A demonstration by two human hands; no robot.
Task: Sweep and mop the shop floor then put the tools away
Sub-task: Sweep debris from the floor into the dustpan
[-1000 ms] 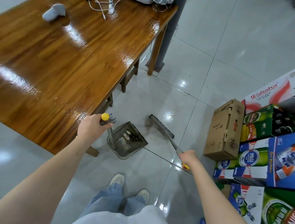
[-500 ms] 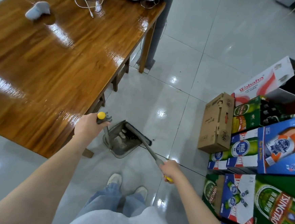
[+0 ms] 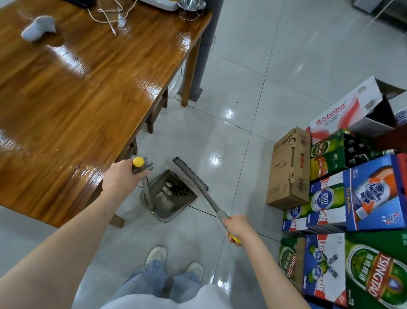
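Observation:
A grey dustpan [image 3: 169, 205] stands on the tiled floor beside the table, holding white scraps and dark litter. My left hand [image 3: 120, 179] grips its upright handle just below the yellow end cap. The broom [image 3: 193, 178], with a grey shaft and dark bristle head, lies slanted across the dustpan's open mouth, its head at the far edge. My right hand [image 3: 237, 226] grips the shaft's near end, where a yellow grip shows under my palm.
A glossy wooden table [image 3: 64, 89] fills the left, with a phone, cable, scale and grey object on it. A grey pillar [image 3: 203, 47] stands behind its corner. Stacked beer cartons [image 3: 354, 210] and a cardboard box [image 3: 289, 168] line the right. My shoes [image 3: 174, 261] are below the dustpan.
The broom head swept left into the dustpan mouth, then drew back to its far edge. My left hand kept the dustpan handle in place.

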